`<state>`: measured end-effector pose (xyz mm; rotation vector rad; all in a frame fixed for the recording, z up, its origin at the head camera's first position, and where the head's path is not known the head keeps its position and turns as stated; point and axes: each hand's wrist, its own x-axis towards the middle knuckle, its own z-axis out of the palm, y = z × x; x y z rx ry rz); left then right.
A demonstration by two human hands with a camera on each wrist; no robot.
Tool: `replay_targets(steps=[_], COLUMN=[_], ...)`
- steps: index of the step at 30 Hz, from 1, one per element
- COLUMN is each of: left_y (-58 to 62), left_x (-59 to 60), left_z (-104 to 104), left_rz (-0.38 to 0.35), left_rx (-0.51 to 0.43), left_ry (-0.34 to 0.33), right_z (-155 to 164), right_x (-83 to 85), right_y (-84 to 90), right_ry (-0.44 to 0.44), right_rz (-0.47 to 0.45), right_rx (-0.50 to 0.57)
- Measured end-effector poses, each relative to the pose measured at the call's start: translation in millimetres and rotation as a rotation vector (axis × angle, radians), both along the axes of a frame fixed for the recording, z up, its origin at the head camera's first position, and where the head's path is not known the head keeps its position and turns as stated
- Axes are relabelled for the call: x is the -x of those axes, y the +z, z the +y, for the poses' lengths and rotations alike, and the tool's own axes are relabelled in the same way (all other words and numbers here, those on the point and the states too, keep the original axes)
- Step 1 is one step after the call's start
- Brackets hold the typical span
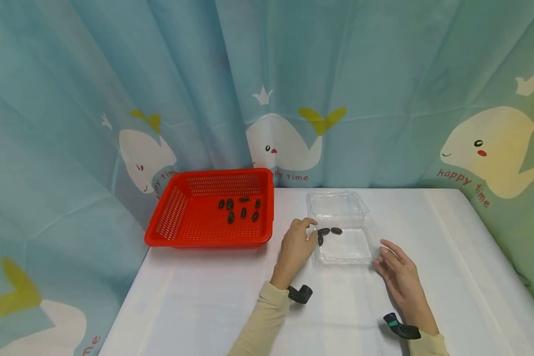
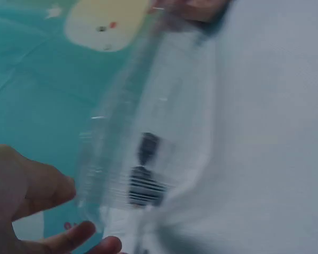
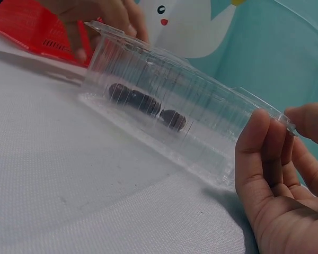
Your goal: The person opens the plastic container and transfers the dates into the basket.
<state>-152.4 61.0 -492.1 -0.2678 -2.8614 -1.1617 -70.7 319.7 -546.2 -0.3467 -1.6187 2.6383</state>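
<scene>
A clear plastic clamshell box (image 1: 344, 260) stands on the white table with its lid (image 1: 335, 203) folded back. Inside lie 3 dark brown, wrinkled ovals that look like dates (image 1: 336, 231), grouped at the far left of the box. My right hand (image 1: 400, 277) pinches the rim at the box's right side, thumb above and fingers below in the right wrist view. At the left rim is my left hand (image 1: 295, 247); its thumb and fingers (image 2: 42, 185) are spread apart beside the plastic in the left wrist view, which is blurred.
To the left stands a red slotted basket (image 1: 191, 242) with several more of the dark ovals (image 1: 230, 217) on its floor, mostly toward its right side. A blue curtain (image 1: 382, 59) printed with whales hangs behind the table (image 1: 204, 306).
</scene>
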Motion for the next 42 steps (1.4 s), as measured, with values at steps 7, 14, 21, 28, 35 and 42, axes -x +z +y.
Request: replay_targets(steps=[7,14,21,28,35,42], left_y=[-5.3,-3.9,-4.7,-4.3,-3.7,-6.9], left_x=[-10.2,-12.8,-11.2,-6.5,-5.9,-4.6], left_z=[15,29,35,32,31,32], left_rz=[0.143,0.253,0.226,0.261,0.204,0.205], left_rx=[0.318,0.577,0.629,0.563,0.484,0.497], left_ry=[-0.016,-0.018,-0.017,-0.028,-0.087,-0.039], right_z=[0,-2,-2,-2,0,-1], right_x=[-2.7,-5.9,-6.2,-2.4,-0.4,1.6], right_y=[0.7,-1.7,-1.2,0.4,-1.5,-1.9], right_ry=[-0.010,-0.017,-0.012,0.012,0.006,0.001], right_rz=[0.031,0.013,0.015,0.032,0.041,0.024], right_rx=[0.026,0.010,0.008,0.006,0.004,-0.007])
